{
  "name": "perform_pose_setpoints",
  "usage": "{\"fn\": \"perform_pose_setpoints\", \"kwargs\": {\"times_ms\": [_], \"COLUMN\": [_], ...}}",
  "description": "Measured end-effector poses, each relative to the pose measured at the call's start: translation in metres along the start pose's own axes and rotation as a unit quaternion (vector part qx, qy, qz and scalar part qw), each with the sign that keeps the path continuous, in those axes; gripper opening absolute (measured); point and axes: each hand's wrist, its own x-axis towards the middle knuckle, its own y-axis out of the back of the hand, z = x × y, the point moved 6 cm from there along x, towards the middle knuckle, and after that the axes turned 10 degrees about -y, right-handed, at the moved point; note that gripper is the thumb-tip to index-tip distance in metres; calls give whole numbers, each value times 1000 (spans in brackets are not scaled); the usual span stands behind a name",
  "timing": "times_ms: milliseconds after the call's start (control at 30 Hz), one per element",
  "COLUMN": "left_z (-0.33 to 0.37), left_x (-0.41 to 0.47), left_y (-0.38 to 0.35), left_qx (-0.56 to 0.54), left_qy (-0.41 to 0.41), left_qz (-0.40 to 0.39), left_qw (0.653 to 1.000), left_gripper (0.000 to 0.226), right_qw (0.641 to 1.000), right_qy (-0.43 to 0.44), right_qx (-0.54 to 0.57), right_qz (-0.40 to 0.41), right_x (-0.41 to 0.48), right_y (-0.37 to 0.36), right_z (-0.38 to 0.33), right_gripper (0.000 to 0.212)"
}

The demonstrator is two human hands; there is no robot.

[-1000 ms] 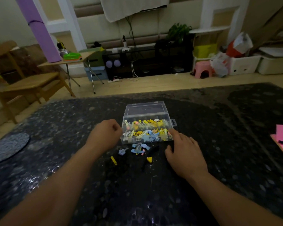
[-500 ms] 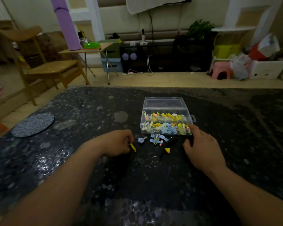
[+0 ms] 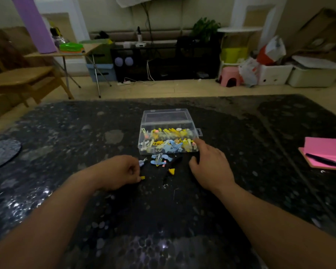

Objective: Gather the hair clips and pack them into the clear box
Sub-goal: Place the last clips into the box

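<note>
clear plastic box (image 3: pixel 168 121) mid-frame mostly filled | few loose coloured hair clips (image 3: pixel 159 161) left on bench | left hand (image 3: pixel 120 171) grip pinching small yellow clip (image 3: pixel 142 177) | we judge right hand (image 3: pixel 211 167) grip wide, empty

Dark speckled tabletop (image 3: pixel 66 136): glossy, stone-like, patchy glare toward near edge.
Clear rectangular plastic box (image 3: pixel 167 121): transparent, smooth, faint sheen on lid.
Small yellow and blue plastic hair clips (image 3: pixel 159 162): smooth, bright.
Pink paper notepad (image 3: pixel 326 150): matt, at right edge.
Light wooden chair (image 3: pixel 21 78): matt grain.
Pink plastic stool (image 3: pixel 230 76): smooth.
</note>
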Motion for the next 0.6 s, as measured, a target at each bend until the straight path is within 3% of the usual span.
{"fn": "perform_pose_setpoints", "kwargs": {"times_ms": [167,400,500,600], "left_z": [18,51,56,61], "left_x": [7,53,89,126], "left_y": [1,46,51,46], "left_qx": [-51,-151,-154,-148], "left_qy": [-6,18,62,98], "left_qz": [44,230,231,180], "left_qw": [998,961,959,967], "left_gripper": [24,29,34,31], "right_qw": [1000,1000,1000,1000], "right_qy": [3,11,16,18], "right_qx": [2,5,9,13], "right_qz": [4,9,9,12], "right_x": [0,0,0,0], "right_y": [-1,-3,-3,-3], "right_z": [2,2,3,3], "right_gripper": [63,63,63,64]}}
